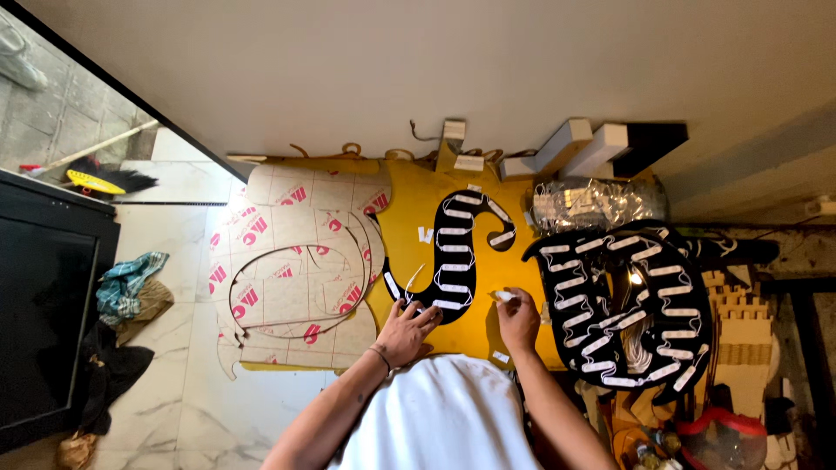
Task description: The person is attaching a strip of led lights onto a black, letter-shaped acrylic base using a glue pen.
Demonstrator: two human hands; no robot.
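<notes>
My left hand [406, 331] lies flat, fingers spread, on the black S-shaped sign [455, 261]; right hand [518, 315] pinches a small white module [503, 296] over the yellow sheet [409, 209].

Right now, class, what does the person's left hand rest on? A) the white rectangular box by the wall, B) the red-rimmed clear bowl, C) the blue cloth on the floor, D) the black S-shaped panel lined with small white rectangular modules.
D: the left hand lies with fingertips on the lower end of the black S-shaped panel on the yellow board.
</notes>
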